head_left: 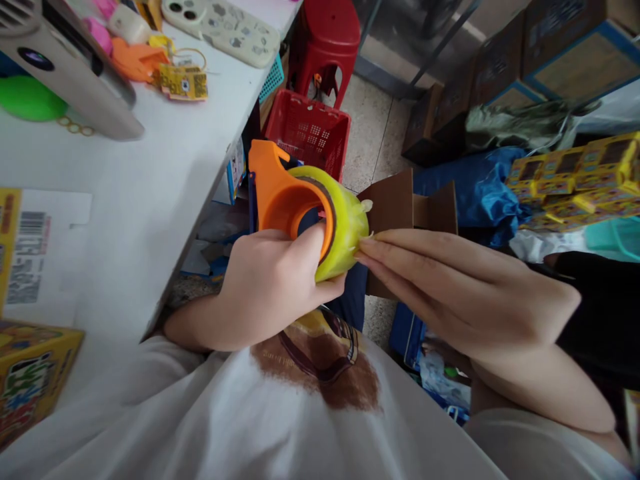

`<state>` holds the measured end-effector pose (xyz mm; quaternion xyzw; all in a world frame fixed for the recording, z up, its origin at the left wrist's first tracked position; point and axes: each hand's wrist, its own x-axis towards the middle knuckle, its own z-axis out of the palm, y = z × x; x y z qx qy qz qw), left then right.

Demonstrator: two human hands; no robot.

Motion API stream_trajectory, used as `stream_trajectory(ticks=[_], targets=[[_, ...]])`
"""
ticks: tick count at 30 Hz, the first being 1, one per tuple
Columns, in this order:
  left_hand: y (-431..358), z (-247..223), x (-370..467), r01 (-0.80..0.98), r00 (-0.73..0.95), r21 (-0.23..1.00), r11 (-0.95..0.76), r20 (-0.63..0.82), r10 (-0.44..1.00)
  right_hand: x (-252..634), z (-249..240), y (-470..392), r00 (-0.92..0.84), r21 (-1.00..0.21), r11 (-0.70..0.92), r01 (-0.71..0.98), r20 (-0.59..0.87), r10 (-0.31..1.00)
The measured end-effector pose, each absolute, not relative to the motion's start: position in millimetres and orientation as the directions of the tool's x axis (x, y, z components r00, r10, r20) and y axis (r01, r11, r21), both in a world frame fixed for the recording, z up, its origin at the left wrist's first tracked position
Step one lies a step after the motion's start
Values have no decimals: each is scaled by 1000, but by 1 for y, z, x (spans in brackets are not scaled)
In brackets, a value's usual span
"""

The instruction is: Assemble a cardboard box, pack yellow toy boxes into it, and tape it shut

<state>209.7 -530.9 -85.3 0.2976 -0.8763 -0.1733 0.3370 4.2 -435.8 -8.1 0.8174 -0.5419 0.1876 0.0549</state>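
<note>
My left hand (pixel 273 283) is closed around an orange tape dispenser (pixel 270 180), which carries a thick roll of yellowish clear packing tape (pixel 353 223). The thumb of that hand reaches into the dispenser's ring and its fingers pass under the roll. On the right, my right hand (pixel 450 287) has its fingers pressed together in a pinch against the side of the roll. Small crumpled bits of tape stick up from the roll near those fingertips. Whether the fingertips hold the tape's end is too small to tell for certain, but they touch the tape.
A white table (pixel 135 200) on the left bears a phone (pixel 225 30), small toys and yellow boxes. Beyond the dispenser stand a red basket (pixel 310 133) and a red stool (pixel 327 33). An open cardboard box (pixel 390 207) lies below. Yellow boxes (pixel 580 173) are stacked at right.
</note>
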Motion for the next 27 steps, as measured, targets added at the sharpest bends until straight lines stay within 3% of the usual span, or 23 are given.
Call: stream_trajectory(ticks=[12,15,21,27], targets=[[-528,-83,209,-512,-580,544,665,351,-735,12,-5,-439,372,-61,-428,-902,392,-841],[-526,-80,208,-522,-561,528,670,379,-736,9,-7,-441,378,-54,-443,-895,437,-816],[-524,-77,210,-516,-586,557,651,325,-742,4,-5,-441,423,-69,-475,-877,360,-832],[-527,-77,211,-508,-603,592,626,276,-749,7,-5,-441,384,-60,-436,-898,378,-842]])
